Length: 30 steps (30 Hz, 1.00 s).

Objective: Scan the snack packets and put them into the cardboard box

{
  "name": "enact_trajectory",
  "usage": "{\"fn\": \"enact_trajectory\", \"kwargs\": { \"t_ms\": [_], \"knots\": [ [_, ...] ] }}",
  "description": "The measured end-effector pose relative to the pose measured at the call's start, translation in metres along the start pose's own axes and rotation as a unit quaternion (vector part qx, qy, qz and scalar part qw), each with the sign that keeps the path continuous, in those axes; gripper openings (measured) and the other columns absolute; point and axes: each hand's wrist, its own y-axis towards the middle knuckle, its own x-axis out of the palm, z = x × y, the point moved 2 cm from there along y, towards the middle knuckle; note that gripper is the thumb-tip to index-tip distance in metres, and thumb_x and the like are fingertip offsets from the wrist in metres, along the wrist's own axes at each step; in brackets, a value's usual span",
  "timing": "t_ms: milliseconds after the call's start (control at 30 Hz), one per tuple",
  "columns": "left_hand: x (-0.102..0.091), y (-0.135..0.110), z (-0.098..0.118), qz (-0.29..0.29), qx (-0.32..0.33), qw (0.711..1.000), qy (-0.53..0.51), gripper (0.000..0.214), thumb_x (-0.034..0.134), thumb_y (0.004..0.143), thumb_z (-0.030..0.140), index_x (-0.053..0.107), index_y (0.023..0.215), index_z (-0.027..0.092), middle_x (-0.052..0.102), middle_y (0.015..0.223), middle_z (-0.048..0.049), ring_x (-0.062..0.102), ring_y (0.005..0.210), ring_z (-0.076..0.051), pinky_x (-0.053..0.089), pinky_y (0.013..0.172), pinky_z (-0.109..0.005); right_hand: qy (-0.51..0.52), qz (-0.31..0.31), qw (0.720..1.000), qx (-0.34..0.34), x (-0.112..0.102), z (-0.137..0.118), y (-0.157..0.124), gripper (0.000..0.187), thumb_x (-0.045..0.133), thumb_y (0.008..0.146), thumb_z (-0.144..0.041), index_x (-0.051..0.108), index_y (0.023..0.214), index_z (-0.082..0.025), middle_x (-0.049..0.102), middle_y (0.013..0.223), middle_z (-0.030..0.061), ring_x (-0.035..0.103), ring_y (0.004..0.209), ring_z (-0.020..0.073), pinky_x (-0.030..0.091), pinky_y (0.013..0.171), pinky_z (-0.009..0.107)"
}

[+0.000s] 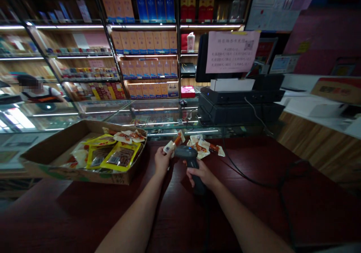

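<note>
Between the fingers of my left hand (163,160) is a sealed snack packet (175,141), clear and white with something reddish-brown inside. Its printed label faces up toward the scanner. My right hand (203,173) is wrapped round the handle of a dark grey barcode scanner (186,152), whose head points left at the packet, close to it. Several similar snack packets (203,147) lie in a loose pile on the dark red table, just beyond the scanner. To the left, a cardboard box (124,178) holds yellow-edged packets (122,156) and more of the clear ones.
A monitor with a pink paper notice (232,52) stands on dark cash-register units (239,108) at the back right. A black cable (254,181) runs over the table (175,219). Behind are a glass counter (158,112) and stocked shelves; a person (41,91) is at far left.
</note>
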Motion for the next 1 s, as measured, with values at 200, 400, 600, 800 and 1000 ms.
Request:
{"fn": "enact_trajectory", "kwargs": {
  "t_ms": [200, 400, 600, 800, 1000],
  "knots": [
    [0.005, -0.007, 0.006, -0.015, 0.034, 0.999, 0.021, 0.030, 0.070, 0.057, 0.032, 0.055, 0.076, 0.015, 0.068, 0.070, -0.0034, 0.062, 0.062, -0.015, 0.047, 0.059, -0.024, -0.010, 0.017, 1.000, 0.002, 0.000, -0.003, 0.000, 0.037, 0.065, 0.068, -0.035, 0.047, 0.095, -0.016, 0.055, 0.052, -0.0065, 0.051, 0.034, 0.0098, 0.040, 0.033, 0.020],
    [0.000, -0.011, 0.016, 0.020, 0.061, 0.991, 0.120, 0.024, 0.068, 0.054, 0.019, 0.057, 0.075, 0.015, 0.067, 0.071, -0.0030, 0.062, 0.065, -0.016, 0.046, 0.058, -0.023, -0.015, 0.012, 1.000, 0.000, -0.001, 0.001, 0.001, 0.034, 0.064, 0.068, -0.034, 0.046, 0.092, -0.017, 0.055, 0.052, -0.0066, 0.051, 0.034, 0.0099, 0.040, 0.033, 0.019],
    [-0.001, -0.009, 0.011, 0.015, 0.066, 0.989, 0.134, 0.024, 0.065, 0.055, 0.017, 0.057, 0.077, 0.015, 0.067, 0.073, -0.0024, 0.062, 0.067, -0.016, 0.046, 0.059, -0.023, -0.015, 0.016, 1.000, -0.001, -0.002, 0.000, 0.001, 0.035, 0.064, 0.068, -0.035, 0.047, 0.093, -0.017, 0.055, 0.053, -0.0068, 0.052, 0.034, 0.0101, 0.039, 0.033, 0.019],
    [0.001, -0.011, 0.013, 0.020, 0.046, 0.996, 0.078, 0.020, 0.067, 0.058, 0.028, 0.054, 0.068, 0.016, 0.063, 0.063, -0.0005, 0.059, 0.058, -0.014, 0.044, 0.053, -0.022, -0.006, 0.024, 1.000, 0.009, -0.002, 0.002, 0.001, 0.040, 0.066, 0.067, -0.036, 0.047, 0.096, -0.016, 0.056, 0.052, -0.0063, 0.051, 0.033, 0.0100, 0.039, 0.032, 0.019],
    [-0.001, -0.012, 0.021, 0.032, 0.008, 0.999, -0.021, 0.037, 0.070, 0.055, 0.044, 0.045, 0.061, 0.018, 0.055, 0.049, 0.0037, 0.050, 0.041, -0.010, 0.037, 0.043, -0.021, 0.017, 0.046, 0.999, 0.002, -0.002, 0.003, 0.005, 0.041, 0.065, 0.068, -0.037, 0.048, 0.099, -0.015, 0.056, 0.054, -0.0055, 0.051, 0.033, 0.0103, 0.041, 0.034, 0.021]
  ]
}}
